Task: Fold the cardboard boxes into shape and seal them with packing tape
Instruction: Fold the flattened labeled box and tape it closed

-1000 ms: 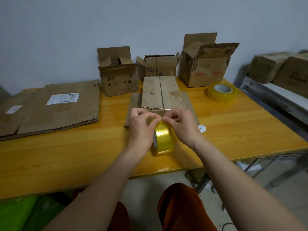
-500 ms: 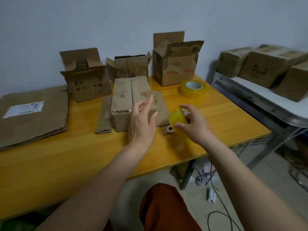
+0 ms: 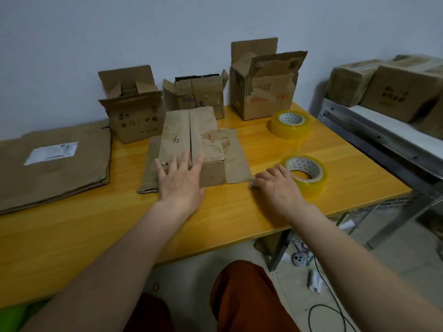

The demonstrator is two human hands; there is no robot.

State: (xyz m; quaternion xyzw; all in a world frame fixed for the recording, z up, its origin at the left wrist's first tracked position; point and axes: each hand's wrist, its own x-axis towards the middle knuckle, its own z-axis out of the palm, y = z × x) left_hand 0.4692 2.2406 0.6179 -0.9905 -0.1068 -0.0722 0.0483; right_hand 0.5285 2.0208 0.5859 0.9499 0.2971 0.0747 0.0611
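Resting my left hand (image 3: 181, 183) flat on the near edge of the folded box (image 3: 191, 144), I keep its fingers straight and spread, gripping nothing. The box is worn brown cardboard in the middle of the yellow table (image 3: 96, 236); its two top flaps meet in a seam, with "4" handwritten beside it. My right hand (image 3: 278, 188) lies loosely on the table, touching the nearer tape roll (image 3: 309, 178), not holding it.
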